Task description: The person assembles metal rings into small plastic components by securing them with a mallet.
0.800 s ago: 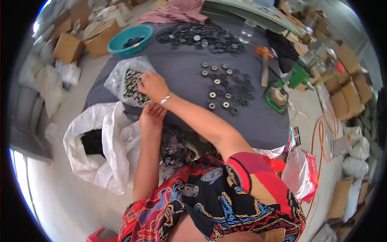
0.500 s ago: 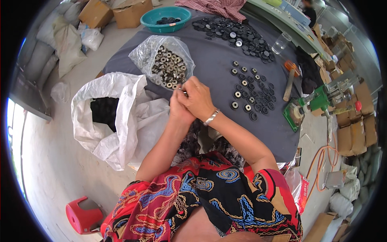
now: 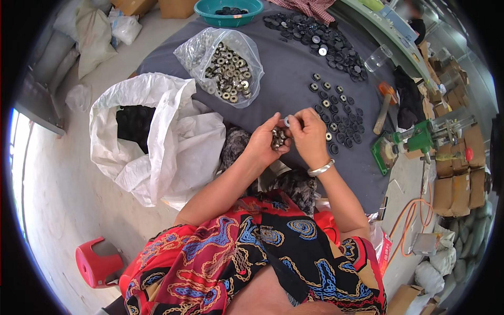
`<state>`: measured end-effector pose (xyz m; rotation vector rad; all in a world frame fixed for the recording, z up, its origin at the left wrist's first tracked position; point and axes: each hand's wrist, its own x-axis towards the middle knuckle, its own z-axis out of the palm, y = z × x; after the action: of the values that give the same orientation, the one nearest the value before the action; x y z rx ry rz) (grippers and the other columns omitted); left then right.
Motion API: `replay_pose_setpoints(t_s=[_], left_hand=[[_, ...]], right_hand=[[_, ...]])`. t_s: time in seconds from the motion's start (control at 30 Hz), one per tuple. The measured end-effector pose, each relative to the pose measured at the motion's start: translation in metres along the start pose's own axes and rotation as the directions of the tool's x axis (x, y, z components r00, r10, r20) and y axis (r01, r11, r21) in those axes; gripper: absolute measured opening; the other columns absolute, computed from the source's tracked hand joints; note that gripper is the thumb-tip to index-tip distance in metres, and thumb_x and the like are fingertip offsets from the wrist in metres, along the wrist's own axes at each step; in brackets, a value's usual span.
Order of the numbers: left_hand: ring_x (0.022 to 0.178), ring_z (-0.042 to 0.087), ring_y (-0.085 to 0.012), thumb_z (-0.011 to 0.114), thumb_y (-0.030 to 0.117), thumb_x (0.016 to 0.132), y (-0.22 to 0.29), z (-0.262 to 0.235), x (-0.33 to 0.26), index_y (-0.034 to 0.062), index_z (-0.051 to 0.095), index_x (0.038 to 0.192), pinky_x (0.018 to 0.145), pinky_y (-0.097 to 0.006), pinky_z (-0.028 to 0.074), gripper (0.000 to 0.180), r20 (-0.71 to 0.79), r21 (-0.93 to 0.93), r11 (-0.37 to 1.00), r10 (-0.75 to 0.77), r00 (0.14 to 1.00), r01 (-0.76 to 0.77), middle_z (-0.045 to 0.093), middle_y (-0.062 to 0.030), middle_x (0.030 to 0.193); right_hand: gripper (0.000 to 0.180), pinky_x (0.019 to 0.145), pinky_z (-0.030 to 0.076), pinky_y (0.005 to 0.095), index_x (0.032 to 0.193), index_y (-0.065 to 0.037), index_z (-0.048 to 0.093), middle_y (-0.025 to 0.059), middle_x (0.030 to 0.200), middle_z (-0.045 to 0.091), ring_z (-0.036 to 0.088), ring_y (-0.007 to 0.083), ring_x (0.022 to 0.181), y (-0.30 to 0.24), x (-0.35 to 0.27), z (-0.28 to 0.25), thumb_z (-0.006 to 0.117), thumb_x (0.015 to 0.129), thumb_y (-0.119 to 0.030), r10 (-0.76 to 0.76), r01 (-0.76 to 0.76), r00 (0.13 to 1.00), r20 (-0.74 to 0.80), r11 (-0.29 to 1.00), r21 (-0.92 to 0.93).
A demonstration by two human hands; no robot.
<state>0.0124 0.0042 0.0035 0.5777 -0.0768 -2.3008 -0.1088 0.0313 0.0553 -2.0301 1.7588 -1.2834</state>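
Observation:
My left hand (image 3: 261, 144) is cupped around several small ring-shaped metal parts (image 3: 278, 138) that look like bearings. Close beside it, my right hand (image 3: 311, 135) pinches a single metal ring (image 3: 286, 122) between thumb and forefinger, at the left fingertips. Beyond the hands, a clear plastic bag (image 3: 190, 56) lies open with many of the same metal rings (image 3: 229, 68) in it. To the right of my right hand, black round caps (image 3: 347, 124) are spread out on the dark cloth (image 3: 283, 79); some have a metal ring set in the middle.
A large heap of black caps (image 3: 336, 50) lies farther back, near a teal basin (image 3: 229, 20) and a clear jar (image 3: 378, 58). At the right are a hammer (image 3: 384, 109) and a green hand press (image 3: 420, 137). A white woven sack (image 3: 178, 152) stands open at the left.
Both hands have moved right and slightly nearer, away from the plastic bag towards the spread caps. They have parted a little, showing the metal rings in the left palm.

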Motion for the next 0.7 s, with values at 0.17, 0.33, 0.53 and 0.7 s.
replay_pose_setpoints(t_s=[0.17,0.33,0.53,0.7], left_hand=[[0.058,0.053,-0.0214,0.060,0.034,0.092,-0.012,0.000,0.002,0.0087,0.056,0.085,0.041,-0.024,0.031,0.026,0.057,0.045,0.998,-0.046,0.997,0.044,0.057,-0.0083,0.073],[0.058,0.053,-0.0193,0.060,0.023,0.091,-0.021,0.001,0.007,0.0050,0.057,0.086,0.040,-0.023,0.031,0.019,-0.017,0.191,0.979,0.072,0.997,-0.068,0.057,-0.0078,0.075],[0.051,0.050,-0.0161,0.062,0.017,0.088,-0.027,0.009,0.007,0.0029,0.055,0.085,0.038,-0.023,0.029,0.016,-0.040,0.325,0.935,0.162,0.986,-0.141,0.054,-0.0067,0.070],[0.049,0.049,-0.0142,0.063,0.017,0.088,-0.028,0.017,0.009,0.0037,0.055,0.080,0.039,-0.023,0.030,0.017,-0.047,0.436,0.884,0.208,0.977,-0.167,0.054,-0.0049,0.067]], right_hand=[[0.020,0.058,0.043,0.0315,0.077,0.001,0.056,0.0084,0.071,0.056,0.053,0.0185,0.062,0.024,-0.008,-0.012,0.065,0.087,-0.014,0.037,-0.038,0.994,0.104,0.999,0.012],[0.021,0.060,0.045,0.0382,0.076,0.001,0.054,0.0133,0.076,0.059,0.058,0.0301,0.068,0.022,-0.015,-0.019,0.065,0.085,-0.015,0.113,-0.116,0.981,0.156,0.993,0.012],[0.015,0.062,0.047,0.0396,0.088,0.000,0.060,0.0138,0.080,0.061,0.060,0.0312,0.069,0.018,-0.023,-0.027,0.066,0.083,-0.012,0.013,-0.012,0.996,0.092,1.000,-0.020],[0.021,0.063,0.049,0.0392,0.098,-0.002,0.063,0.0142,0.086,0.060,0.062,0.0318,0.073,0.023,-0.025,-0.036,0.067,0.079,-0.009,-0.016,0.048,0.974,0.224,0.989,-0.136]])
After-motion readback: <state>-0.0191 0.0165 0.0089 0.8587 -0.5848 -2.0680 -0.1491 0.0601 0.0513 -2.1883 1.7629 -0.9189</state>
